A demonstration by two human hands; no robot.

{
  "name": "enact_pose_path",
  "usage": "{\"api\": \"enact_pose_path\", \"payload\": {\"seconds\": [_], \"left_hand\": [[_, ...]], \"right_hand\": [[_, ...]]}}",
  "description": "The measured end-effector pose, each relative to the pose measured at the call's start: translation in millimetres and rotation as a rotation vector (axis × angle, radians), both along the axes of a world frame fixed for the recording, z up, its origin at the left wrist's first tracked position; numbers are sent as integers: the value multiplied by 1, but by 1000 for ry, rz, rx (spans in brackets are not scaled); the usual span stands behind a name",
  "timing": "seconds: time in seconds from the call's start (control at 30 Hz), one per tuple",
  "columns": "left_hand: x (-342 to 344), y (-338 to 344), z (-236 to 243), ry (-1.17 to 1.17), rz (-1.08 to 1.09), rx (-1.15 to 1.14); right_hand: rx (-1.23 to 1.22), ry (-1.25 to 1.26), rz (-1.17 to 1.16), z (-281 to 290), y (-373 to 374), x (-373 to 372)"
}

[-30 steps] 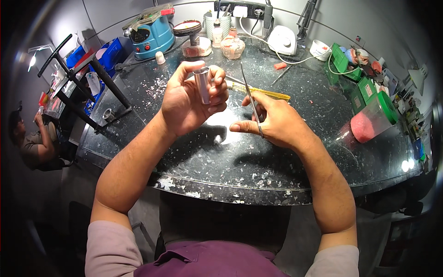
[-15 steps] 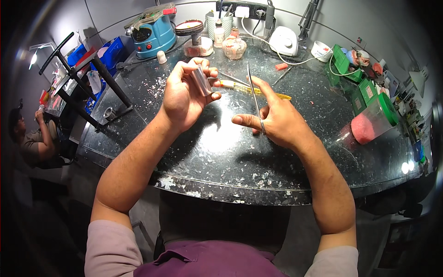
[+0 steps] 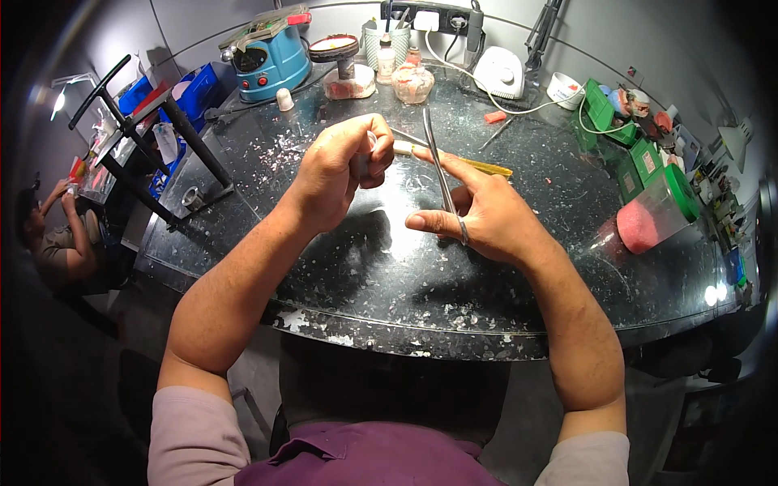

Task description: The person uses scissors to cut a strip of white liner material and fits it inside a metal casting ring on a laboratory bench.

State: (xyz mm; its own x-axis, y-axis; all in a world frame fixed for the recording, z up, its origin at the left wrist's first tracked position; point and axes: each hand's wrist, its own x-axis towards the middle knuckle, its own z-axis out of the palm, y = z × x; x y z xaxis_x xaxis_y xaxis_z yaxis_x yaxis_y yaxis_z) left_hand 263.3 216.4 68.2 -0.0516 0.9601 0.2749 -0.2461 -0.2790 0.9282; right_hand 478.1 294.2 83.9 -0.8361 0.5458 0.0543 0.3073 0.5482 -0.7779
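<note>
My left hand [image 3: 336, 166] is closed, its fingers curled round a small clear cylinder [image 3: 373, 139]. Only a pale bit of that cylinder shows between the fingers. To the right, my right hand [image 3: 486, 206] holds a slim, slightly curved metal tool [image 3: 438, 162] that stands up steeply past the thumb and index finger. A loop seems to form its lower end, but its exact kind is unclear. Both thumb and index finger point toward my left hand. On the bench behind the right hand lies a yellow-handled tool [image 3: 492, 168], partly covered by the fingers.
A dark bench [image 3: 373, 308] speckled with scraps spreads under my hands. Toward the back are a blue machine [image 3: 271, 69], a round pot [image 3: 412, 83] and a white device [image 3: 498, 73]. At right lies a green-lidded jar [image 3: 658, 211] of pink powder; at left stands a black metal frame [image 3: 154, 138].
My left hand has turned over and closed further, hiding most of the clear cylinder. In my right hand the metal tool has tilted, its upper end shifting left.
</note>
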Motion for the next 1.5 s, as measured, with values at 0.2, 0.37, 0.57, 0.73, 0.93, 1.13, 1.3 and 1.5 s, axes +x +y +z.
{"api": "enact_pose_path", "payload": {"seconds": [0.2, 0.37, 0.57, 0.73, 0.93, 1.13, 1.3, 1.5], "left_hand": [[2, 1, -1, 15, -9, 14], [3, 4, -5, 22, -5, 36], [9, 3, -1, 58, 59, -48], [1, 2, -5, 95, 79, -17], [5, 7, -8, 125, 53, 38], [0, 4, -9, 129, 101, 51], [4, 7, -10, 174, 124, 43], [-1, 10, -17, 398, 227, 152]], "right_hand": [[98, 50, -4, -7, 4, 0], [186, 61, -7, -2, 1, -2], [508, 266, -51, -14, 7, -5], [369, 114, -22, -2, 0, -9], [395, 204, -6, -7, -5, -7], [414, 198, 10, -7, -9, -13], [428, 196, -8, -8, -9, -11], [432, 200, 7, -9, -9, -13]]}}
